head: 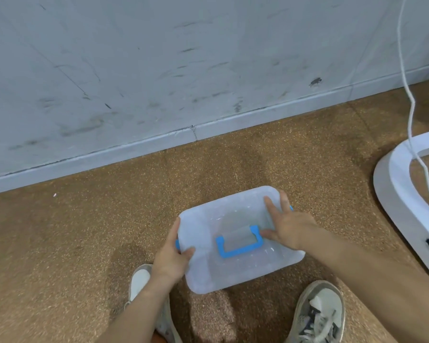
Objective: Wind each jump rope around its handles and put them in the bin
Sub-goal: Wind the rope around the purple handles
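Note:
A translucent white plastic bin (208,271) with its lid on sits on the brown speckled floor just in front of my feet. A blue carry handle (238,246) lies flat on the lid. My left hand (174,256) grips the bin's left edge, thumb on the lid, over a blue side latch. My right hand (287,226) rests on the lid's right side with fingers spread, near the other blue latch. No jump rope is in view; what the bin holds cannot be made out.
A scuffed grey wall with a skirting board (159,142) runs behind the bin. A white curved base (396,194) stands at right, with a white cord (410,107) hanging down to it. My two sneakers (317,315) flank the bin's near side.

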Tool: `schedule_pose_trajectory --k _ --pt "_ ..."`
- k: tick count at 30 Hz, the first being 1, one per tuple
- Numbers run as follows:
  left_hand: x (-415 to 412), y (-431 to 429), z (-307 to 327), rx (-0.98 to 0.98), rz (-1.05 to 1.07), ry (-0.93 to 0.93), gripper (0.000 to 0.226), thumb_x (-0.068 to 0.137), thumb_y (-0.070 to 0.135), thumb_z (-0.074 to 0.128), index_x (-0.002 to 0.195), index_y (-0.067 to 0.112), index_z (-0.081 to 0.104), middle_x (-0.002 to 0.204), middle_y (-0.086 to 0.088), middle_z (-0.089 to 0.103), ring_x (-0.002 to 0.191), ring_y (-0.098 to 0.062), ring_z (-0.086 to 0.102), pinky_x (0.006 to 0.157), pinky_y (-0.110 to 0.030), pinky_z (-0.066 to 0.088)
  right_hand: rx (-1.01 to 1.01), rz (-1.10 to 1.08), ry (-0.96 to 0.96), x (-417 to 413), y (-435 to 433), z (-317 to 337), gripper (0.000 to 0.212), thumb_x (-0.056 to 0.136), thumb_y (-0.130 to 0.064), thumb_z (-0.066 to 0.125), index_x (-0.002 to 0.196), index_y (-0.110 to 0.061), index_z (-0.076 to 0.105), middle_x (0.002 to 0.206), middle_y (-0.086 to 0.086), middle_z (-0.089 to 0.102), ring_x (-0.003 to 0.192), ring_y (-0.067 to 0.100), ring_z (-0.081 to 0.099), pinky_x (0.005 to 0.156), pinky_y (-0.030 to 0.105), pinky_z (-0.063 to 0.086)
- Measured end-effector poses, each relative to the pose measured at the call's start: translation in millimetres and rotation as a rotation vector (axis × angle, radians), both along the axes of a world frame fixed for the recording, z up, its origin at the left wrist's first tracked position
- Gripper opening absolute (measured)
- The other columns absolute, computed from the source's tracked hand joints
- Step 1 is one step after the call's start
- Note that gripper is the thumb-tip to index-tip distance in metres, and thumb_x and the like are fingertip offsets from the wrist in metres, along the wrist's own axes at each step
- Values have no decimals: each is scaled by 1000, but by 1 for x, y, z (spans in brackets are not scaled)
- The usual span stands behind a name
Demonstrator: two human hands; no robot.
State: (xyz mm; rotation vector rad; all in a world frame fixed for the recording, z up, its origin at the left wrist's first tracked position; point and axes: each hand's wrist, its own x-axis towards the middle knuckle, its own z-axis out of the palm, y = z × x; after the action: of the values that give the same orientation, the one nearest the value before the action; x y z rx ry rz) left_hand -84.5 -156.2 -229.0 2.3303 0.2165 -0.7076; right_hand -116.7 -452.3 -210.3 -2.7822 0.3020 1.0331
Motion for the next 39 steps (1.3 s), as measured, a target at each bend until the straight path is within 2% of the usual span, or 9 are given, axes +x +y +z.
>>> schedule_pose_trajectory --k 6,10,12,16,20,25,30,34,39 --pt "-1 4 -9 -54 329 73 105 63 42 85 146 29 22 140 -11 45 121 -32 51 96 -53 47 138 -226 -92 -9 2 -14 103 83 -69 53 149 -38 -19 160 1 -21 138 33 37 101 48 43" --pt "-4 6 -10 -394 655 451 109 63 27 89 148 24 20 140 -13 48 120 -40 53 91 -62 46 220 -550 -254 -18 4 -21 129 60 -67 77 148 -44 -15 162 -8 -12 147 26 17 107 60 27" --pt "-3 7 -11 -490 680 587 94 61 27 89 139 16 37 125 -16 60 105 -41 62 75 -64 52 226 -733 -213 -19 2 -25 142 49 -68 83 150 -41 -13 162 -2 -7 147 31 7 110 60 20" --pt "2 -2 -7 -366 597 422 39 82 14 73 116 6 56 104 -14 69 92 -34 67 81 -57 54 500 -1003 -104 -18 -3 -33 123 50 -53 90 146 -16 22 136 9 46 123 32 46 93 44 43" --pt "3 -11 -5 -238 525 262 10 87 9 64 86 16 57 90 -9 67 83 -27 65 84 -50 55 320 -875 -119 -14 0 -24 112 48 -63 86 134 -17 30 127 9 49 115 32 52 82 42 46" --pt "0 -19 -1 26 332 99 12 81 21 64 89 11 62 87 -7 67 80 -26 64 76 -40 56 164 -704 -166 -18 8 -18 110 53 -74 77 135 -18 29 131 10 39 117 35 52 89 49 50" --pt "-11 -29 -2 296 109 -28 28 92 29 52 110 8 54 105 -13 61 99 -33 59 80 -36 48 27 -551 -203 -21 16 -10 92 65 -76 66 131 -20 32 124 7 43 112 30 55 94 45 38" --pt "-24 -33 -9 396 -33 -113 37 99 23 38 128 0 35 109 -17 62 99 -34 62 78 -35 46 73 -515 -134 -17 10 -9 95 68 -76 64 133 -18 28 124 10 44 110 31 55 87 43 44" --pt "-20 -30 -8 433 -165 25 52 92 9 34 137 -6 12 115 -20 61 102 -34 62 78 -35 44 83 -472 54 0 4 -7 104 67 -79 60 133 -9 21 110 11 59 101 31 60 84 43 51"
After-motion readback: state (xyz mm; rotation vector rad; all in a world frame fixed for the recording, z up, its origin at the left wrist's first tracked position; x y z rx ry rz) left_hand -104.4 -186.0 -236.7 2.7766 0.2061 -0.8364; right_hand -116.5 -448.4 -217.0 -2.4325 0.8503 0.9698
